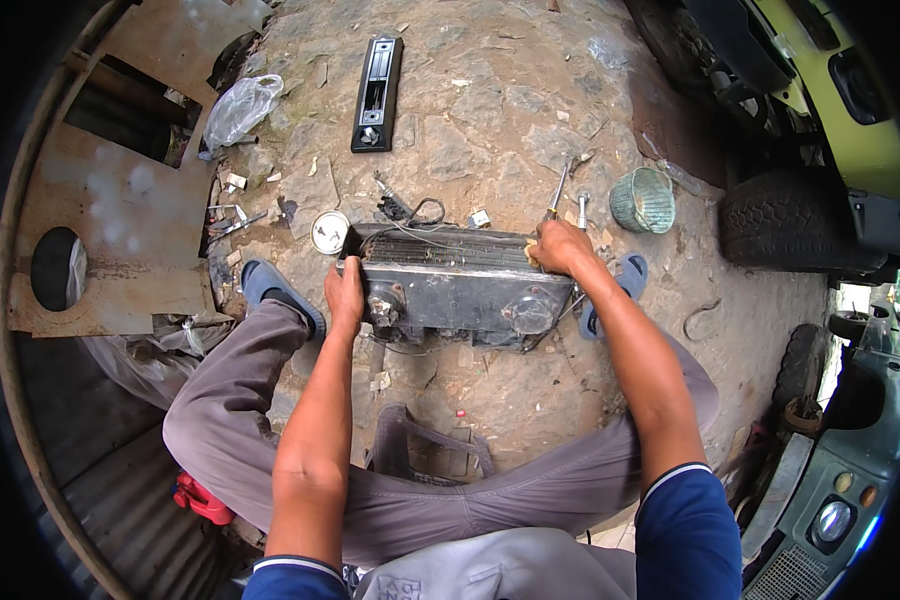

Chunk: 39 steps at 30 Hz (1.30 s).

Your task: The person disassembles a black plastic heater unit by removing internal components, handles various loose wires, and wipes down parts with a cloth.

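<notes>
Lying crosswise between the person's feet on the stony ground, the black finned metal radiator block [455, 285] has its long axis running left-right, left hand [345, 295] closed on its left end, right hand [560, 248] apparently pressing a yellowish pad at its right top corner.

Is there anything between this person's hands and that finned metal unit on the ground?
Nothing visible. The left hand grips the left end of the finned unit, and the right hand rests on its top right corner. The screwdriver and green basket lie beyond it, apart.
</notes>
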### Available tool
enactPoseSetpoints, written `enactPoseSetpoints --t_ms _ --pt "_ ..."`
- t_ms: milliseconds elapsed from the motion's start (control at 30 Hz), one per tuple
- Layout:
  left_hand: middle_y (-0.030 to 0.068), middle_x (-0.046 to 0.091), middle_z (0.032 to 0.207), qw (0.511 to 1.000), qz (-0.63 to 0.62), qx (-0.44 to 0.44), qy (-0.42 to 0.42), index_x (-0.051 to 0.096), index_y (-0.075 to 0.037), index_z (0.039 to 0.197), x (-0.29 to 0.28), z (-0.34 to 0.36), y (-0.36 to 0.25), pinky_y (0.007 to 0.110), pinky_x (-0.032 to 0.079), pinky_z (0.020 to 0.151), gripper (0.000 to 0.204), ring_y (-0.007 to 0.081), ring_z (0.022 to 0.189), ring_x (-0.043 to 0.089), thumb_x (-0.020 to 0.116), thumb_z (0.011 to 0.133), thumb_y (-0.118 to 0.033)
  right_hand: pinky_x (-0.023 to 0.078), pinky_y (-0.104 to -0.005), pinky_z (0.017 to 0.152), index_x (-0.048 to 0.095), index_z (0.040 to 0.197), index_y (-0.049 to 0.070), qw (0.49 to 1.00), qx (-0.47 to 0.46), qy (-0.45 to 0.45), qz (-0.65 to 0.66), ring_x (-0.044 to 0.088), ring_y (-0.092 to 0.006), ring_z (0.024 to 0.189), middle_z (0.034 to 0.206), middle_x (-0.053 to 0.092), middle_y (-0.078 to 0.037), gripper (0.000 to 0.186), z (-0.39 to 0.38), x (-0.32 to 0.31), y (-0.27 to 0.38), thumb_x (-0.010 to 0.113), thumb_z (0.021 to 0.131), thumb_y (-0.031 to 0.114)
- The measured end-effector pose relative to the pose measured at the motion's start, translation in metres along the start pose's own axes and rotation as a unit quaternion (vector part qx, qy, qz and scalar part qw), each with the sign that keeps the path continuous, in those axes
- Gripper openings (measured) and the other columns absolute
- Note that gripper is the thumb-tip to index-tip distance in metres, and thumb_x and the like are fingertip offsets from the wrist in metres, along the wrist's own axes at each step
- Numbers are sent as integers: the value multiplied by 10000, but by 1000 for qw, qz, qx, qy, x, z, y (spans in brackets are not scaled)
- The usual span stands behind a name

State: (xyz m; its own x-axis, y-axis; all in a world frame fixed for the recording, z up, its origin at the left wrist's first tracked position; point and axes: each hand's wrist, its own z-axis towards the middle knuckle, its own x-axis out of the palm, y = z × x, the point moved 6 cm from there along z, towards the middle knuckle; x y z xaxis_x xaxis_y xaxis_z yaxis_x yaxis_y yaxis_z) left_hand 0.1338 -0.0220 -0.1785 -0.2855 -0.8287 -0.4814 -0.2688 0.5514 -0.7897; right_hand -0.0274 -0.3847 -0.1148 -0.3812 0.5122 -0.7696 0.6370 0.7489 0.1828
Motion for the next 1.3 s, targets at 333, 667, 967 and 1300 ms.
enactPoseSetpoints --t_ms 333,667,967,1300 --pt "167 634 843 996 22 58 -64 647 73 974 -2 14 29 415 435 767 522 251 781 551 536 890 -431 458 -288 407 629 686 17 939 -3 -56 340 582 -123 494 691 680 -90 213 20 -28 -53 725 772 186" --pt "258 648 907 999 23 5 -33 642 107 1002 -4 6 19 446 439 812 598 337 848 595 546 879 -470 485 -375 468 649 591 30 970 169 -79 152 587 -198 471 540 605 -75 325 23 49 -206 705 745 311" --pt "222 643 875 1000 -15 -7 -17 626 86 1001 -8 -9 -2 433 440 807 495 311 805 573 533 879 -385 491 -381 457 675 680 22 877 315 -112 345 645 -205 548 643 670 -97 340 3 137 -252 692 827 328" --pt "214 654 891 1000 1 10 -21 625 85 1009 -13 -7 6 429 440 817 489 300 813 578 518 908 -382 542 -411 791 700 959 13 928 -28 -275 252 700 -336 859 916 715 -197 266 34 -43 -48 650 868 258"
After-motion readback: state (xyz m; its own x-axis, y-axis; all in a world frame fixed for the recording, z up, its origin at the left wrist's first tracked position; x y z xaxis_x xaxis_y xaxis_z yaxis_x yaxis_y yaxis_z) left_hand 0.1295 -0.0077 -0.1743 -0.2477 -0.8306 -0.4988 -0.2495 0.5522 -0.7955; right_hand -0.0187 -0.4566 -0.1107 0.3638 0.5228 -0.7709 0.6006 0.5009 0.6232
